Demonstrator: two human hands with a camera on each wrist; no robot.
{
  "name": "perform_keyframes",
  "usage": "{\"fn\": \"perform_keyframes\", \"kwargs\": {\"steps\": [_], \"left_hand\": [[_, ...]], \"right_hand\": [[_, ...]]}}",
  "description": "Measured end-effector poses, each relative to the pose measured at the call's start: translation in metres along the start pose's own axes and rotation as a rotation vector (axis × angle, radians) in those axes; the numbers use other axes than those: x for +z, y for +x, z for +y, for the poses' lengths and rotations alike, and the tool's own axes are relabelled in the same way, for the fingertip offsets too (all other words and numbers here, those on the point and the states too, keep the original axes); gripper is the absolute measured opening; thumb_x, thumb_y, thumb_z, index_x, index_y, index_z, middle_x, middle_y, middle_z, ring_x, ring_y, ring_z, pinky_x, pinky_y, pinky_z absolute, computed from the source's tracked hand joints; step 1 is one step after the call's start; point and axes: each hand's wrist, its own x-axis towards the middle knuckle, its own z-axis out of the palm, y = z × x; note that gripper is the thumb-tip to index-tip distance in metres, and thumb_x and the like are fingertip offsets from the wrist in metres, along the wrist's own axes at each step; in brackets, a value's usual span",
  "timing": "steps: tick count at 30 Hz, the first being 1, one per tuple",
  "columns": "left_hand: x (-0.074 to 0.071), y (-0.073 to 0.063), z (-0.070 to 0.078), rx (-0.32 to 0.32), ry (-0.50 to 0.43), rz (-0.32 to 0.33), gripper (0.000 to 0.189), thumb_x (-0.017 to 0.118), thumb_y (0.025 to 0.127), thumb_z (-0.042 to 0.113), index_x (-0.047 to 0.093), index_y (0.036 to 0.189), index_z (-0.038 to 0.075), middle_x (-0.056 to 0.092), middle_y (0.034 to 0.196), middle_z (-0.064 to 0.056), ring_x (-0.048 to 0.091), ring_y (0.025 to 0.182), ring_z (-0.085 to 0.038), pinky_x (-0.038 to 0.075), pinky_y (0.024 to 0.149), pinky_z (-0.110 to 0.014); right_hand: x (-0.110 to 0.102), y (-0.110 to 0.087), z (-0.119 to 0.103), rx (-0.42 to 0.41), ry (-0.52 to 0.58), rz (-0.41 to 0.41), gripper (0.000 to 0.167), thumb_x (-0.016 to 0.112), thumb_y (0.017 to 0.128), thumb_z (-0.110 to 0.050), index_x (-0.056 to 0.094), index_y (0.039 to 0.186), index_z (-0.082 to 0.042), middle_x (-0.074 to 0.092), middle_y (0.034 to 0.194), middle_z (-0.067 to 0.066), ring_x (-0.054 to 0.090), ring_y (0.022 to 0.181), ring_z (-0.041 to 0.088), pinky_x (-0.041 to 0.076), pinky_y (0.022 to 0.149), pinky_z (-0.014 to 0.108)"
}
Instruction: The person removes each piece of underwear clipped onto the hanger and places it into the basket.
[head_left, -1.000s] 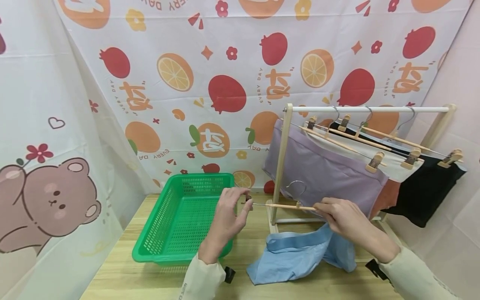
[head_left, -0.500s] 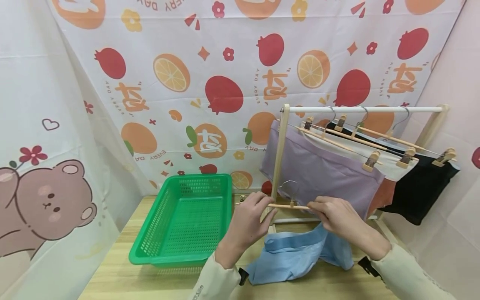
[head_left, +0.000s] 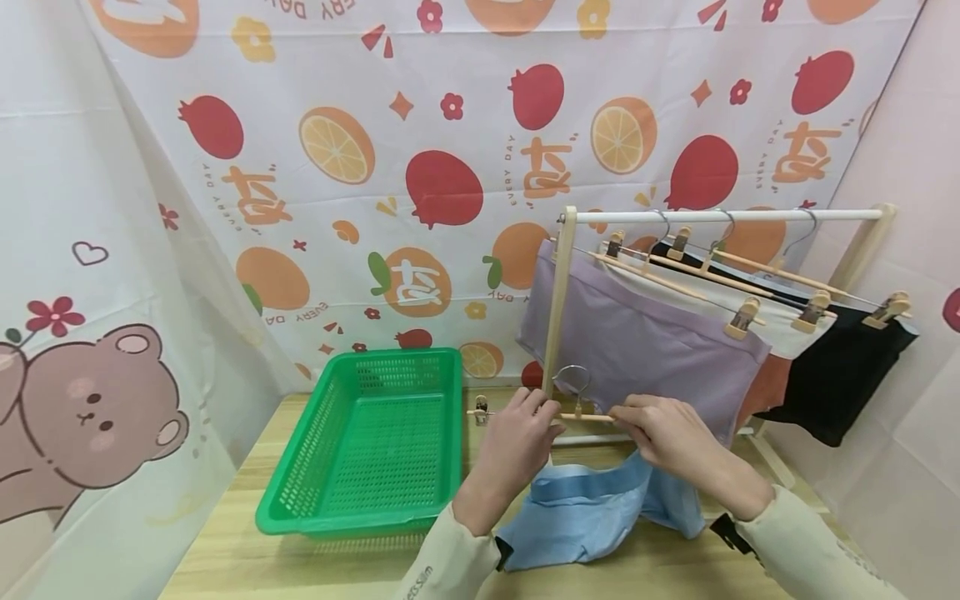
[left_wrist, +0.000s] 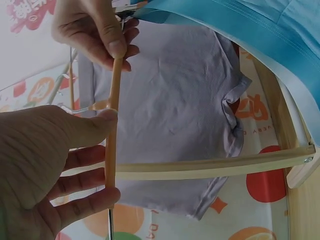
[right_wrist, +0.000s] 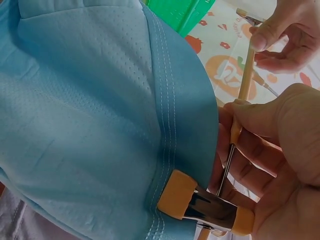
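Observation:
Both hands hold a wooden clip hanger [head_left: 596, 417] level above the table. My left hand [head_left: 517, 437] grips its bar left of the metal hook, thumb against the wood in the left wrist view. On the other side of the hook, my right hand [head_left: 667, 433] pinches the bar. Light blue underpants [head_left: 585, 508] hang from the right end and droop to the tabletop. In the right wrist view, a wooden clip [right_wrist: 177, 195] bites their waistband beside the right hand's fingers. The left end's clip [head_left: 481, 411] holds no cloth.
A green plastic basket [head_left: 454, 450] stands left of the hands. Behind and to the right, a rack with a white rail [head_left: 690, 217] carries lavender underpants [head_left: 645, 333], a white garment [head_left: 780, 321] and a black garment [head_left: 847, 375] on clip hangers. A fruit-print curtain [head_left: 420, 75] hangs behind.
My left hand has let go of the hanger's left end clip, moved right along the hanger, and now grips the bar near the hook. The right hand keeps its hold.

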Motion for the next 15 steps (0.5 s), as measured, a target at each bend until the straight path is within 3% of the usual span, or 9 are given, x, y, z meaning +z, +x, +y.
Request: {"fn": "perform_keyframes", "kwargs": {"steps": [7, 15], "left_hand": [[0.0058, 0.002, 0.0026, 0.008, 0.078, 0.001, 0.013, 0.081, 0.086, 0.026, 0.073, 0.094, 0.019, 0.069, 0.089, 0.005, 0.061, 0.082, -0.011, 0.055, 0.061, -0.022], [0.0104, 0.0, 0.0027, 0.003, 0.085, 0.001, 0.006, 0.079, 0.087, 0.022, 0.074, 0.089, 0.02, 0.07, 0.084, 0.006, 0.06, 0.075, -0.011, 0.051, 0.055, -0.021]], "right_hand": [[0.0001, -0.0004, -0.0018, -0.003, -0.003, 0.004, 0.017, 0.08, 0.081, -0.003, 0.079, 0.092, -0.016, 0.059, 0.072, -0.011, 0.041, 0.057, -0.006, 0.032, 0.048, 0.013], [0.0001, -0.0007, -0.0046, 0.012, 0.007, -0.025, 0.017, 0.08, 0.082, -0.003, 0.079, 0.093, -0.016, 0.062, 0.073, -0.01, 0.045, 0.057, -0.005, 0.033, 0.048, 0.012]]}}
